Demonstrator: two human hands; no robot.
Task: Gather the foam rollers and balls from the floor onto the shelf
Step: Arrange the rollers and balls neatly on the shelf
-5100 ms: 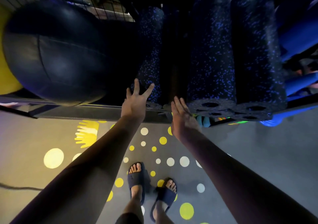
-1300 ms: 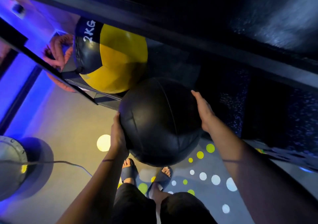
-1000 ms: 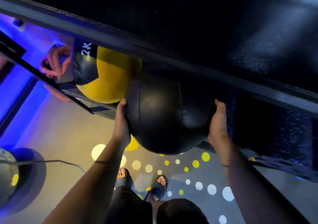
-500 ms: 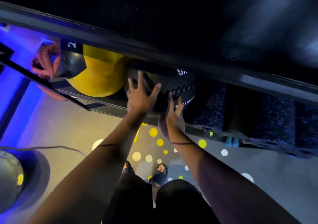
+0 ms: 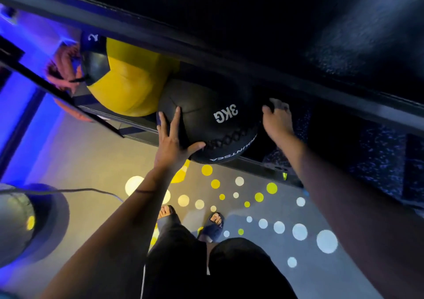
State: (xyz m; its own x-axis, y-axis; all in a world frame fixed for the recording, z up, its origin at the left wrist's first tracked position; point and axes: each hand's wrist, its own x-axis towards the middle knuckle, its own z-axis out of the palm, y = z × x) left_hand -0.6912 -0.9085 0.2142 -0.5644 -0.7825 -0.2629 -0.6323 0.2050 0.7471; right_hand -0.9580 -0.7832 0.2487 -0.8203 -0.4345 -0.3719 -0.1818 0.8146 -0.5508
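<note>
A black ball marked 3KG sits on the lower shelf of a dark rack, against a yellow and black ball on its left. My left hand presses flat on the black ball's lower left side, fingers spread. My right hand touches the ball's right side, its fingertips hidden behind the ball's curve. Black foam rollers with blue flecks lie on the same shelf to the right.
An upper shelf rail crosses above the balls. A coil of orange rope hangs at the rack's left end. A round grey object with a cable sits on the floor at the left. My sandalled feet stand on dotted grey floor.
The black ball has gone from in front of the rack onto the lower shelf beside the yellow ball. In the last half second my right hand moved from its front to its right side.
</note>
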